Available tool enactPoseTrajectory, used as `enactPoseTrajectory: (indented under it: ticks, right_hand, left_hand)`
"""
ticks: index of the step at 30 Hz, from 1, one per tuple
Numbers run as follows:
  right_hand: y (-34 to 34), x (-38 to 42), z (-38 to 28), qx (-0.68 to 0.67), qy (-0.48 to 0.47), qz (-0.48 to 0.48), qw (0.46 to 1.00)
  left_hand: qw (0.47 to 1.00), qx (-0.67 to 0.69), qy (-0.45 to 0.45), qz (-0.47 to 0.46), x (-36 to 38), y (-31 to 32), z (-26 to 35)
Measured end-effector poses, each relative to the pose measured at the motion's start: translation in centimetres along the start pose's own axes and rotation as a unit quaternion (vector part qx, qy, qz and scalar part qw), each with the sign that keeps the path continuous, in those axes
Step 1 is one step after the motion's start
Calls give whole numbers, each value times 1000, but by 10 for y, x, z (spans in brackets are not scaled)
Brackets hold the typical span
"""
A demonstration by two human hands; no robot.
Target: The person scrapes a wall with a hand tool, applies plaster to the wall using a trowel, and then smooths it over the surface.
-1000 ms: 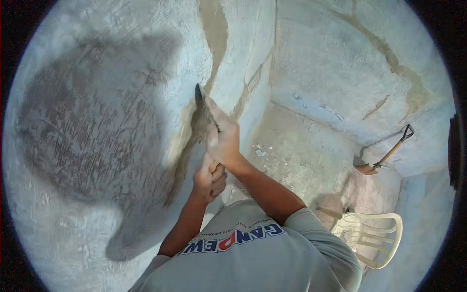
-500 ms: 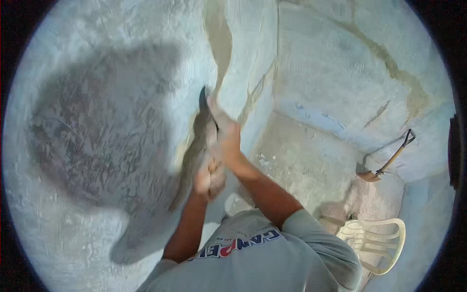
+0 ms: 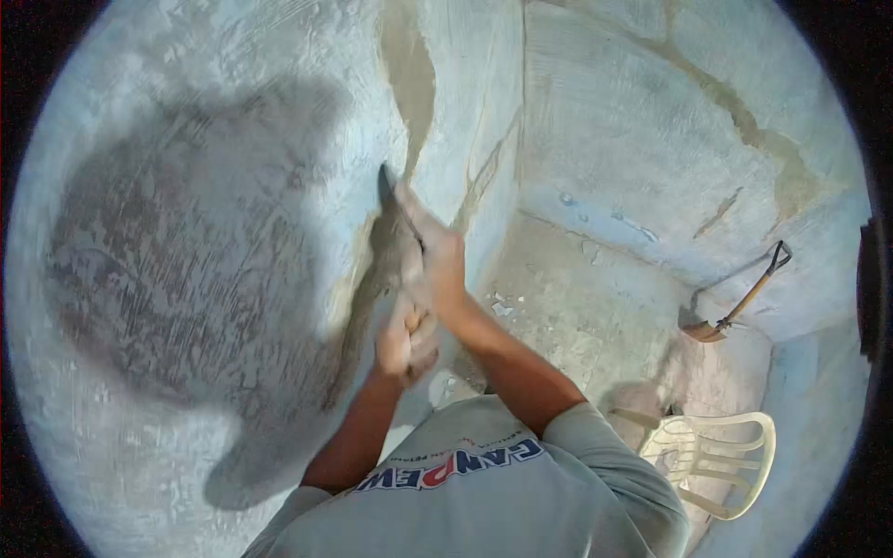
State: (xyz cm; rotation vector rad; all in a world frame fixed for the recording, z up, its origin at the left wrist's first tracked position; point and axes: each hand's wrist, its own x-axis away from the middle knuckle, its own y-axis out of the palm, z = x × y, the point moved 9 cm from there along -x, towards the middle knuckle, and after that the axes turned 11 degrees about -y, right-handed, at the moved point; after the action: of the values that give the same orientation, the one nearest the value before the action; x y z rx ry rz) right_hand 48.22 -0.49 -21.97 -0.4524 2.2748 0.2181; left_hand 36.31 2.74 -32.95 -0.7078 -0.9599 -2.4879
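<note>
A long dark blade point(image 3: 387, 186) with a narrow, curved tip leans against the plastered wall point(image 3: 223, 223), beside a bare tan strip point(image 3: 409, 84). My left hand point(image 3: 406, 342) is closed around its lower end, with a little of the tool showing below the fist. Higher up, my right hand point(image 3: 435, 249) grips the blade's side, thumb stretched along it toward the tip. Some fingers are smeared by motion. The hands are close together, one above the other. Under the blade, a rough brownish patch with a chipped edge point(image 3: 358, 270) runs down the wall.
A shovel point(image 3: 744, 302) leans against the adjoining wall at right. A cream plastic chair point(image 3: 721, 456) stands beside my right shoulder. Pale flakes point(image 3: 502, 305) lie on the floor point(image 3: 567, 288). My shadow point(image 3: 195, 251) covers much of the wall at left.
Both hands keep their hold. The blade's tip has shifted slightly left, while the hands sit slightly farther right. The view itself has moved a little.
</note>
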Motion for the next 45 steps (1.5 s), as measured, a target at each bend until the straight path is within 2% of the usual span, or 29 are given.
enactPoseTrajectory:
  ticks: [1, 3, 4, 6, 7, 8, 10, 12, 14, 16, 18, 19, 20, 22, 24, 25, 27, 29, 30, 31, 34, 35, 38, 39, 42, 43, 45]
  right_hand:
    - [7, 14, -3, -41, -19, -11, 999]
    - [5, 12, -14, 7, -56, -14, 998]
    - [8, 13, -17, 28, -69, -20, 997]
    - [11, 3, 8, 5, -21, 13, 1000]
    - [7, -4, 13, 2, -14, 18, 1000]
    - [1, -10, 14, 1, -12, 26, 1000]
    - [2, 9, -1, 2, 38, -21, 999]
    - [5, 16, -26, 56, -54, -18, 997]
    - [4, 0, -17, 46, -48, 12, 998]
    - [6, -13, -4, 45, -31, 25, 998]
    - [7, -13, 2, 42, -5, 13, 999]
    - [3, -11, 1, 35, 7, 0, 999]
    - [2, -11, 2, 29, 18, -12, 999]
    - [3, 3, -12, 25, -49, -8, 998]
    - [6, 8, -18, 34, -90, -13, 995]
    - [8, 4, -5, -7, -44, 10, 999]
    - [5, -17, 9, 9, 17, 13, 1000]
    - [2, -17, 11, 8, 22, -2, 1000]
    - [-2, -11, 2, 12, -8, -9, 1000]
    - [-4, -7, -8, 16, -39, -15, 999]
    - [7, 11, -14, 65, -84, -16, 994]
    - [5, 4, -9, 55, -82, 15, 995]
    - [2, -22, 15, 29, -10, 33, 999]
    - [-2, -21, 11, 3, 19, 30, 999]
    - [1, 5, -9, 3, -10, -13, 1000]
    - [6, 8, -18, 30, -56, -22, 998]
    - [1, 0, -13, 36, -67, 1, 997]
  left_hand:
    - [1000, 5, 5, 13, 8, -10, -17]
    - [999, -7, -6, 50, 19, -7, -15]
    - [1000, -8, -12, 10, 7, -9, -12]
    - [998, -1, -31, -58, -22, -21, -4]
    - [1000, 2, -1, -29, -21, -8, 11]
    - [1000, 6, -10, -21, -16, -3, 6]
    - [999, 10, -31, -8, -6, -3, -8]
    - [1000, 14, 1, 7, 2, -13, -18]
    - [1000, -18, 19, 14, 6, -14, -8]
    - [998, 17, -4, -67, -19, -20, 2]
    - [999, 24, -26, -36, -25, -4, 20]
    - [999, 3, -31, 9, -11, 6, 20]
    - [1000, 11, -16, -8, -12, 3, 13]
    - [999, 23, 14, -41, -9, -15, -17]
    - [999, 4, 1, 36, -4, -15, -11]
    - [996, 8, 4, 87, -5, -13, 2]
    - [985, 24, -79, -154, -38, -19, -8]
    - [998, -18, -31, -43, -16, 4, 5]
    - [999, -43, -5, 9, -9, 12, 15]
    - [998, -32, 24, -43, -20, -3, -5]
    - [999, -20, 25, 2, -1, -12, -13]
    - [1000, 11, 8, -15, -7, -12, -9]
    - [999, -31, 15, -30, -23, 7, 26]
    - [999, -16, 2, 32, -19, 12, 24]
    - [998, 38, -18, -36, -11, -4, -22]
    - [998, 36, -18, -40, -17, -6, -20]
    - [998, 36, -20, -42, -24, -13, -16]
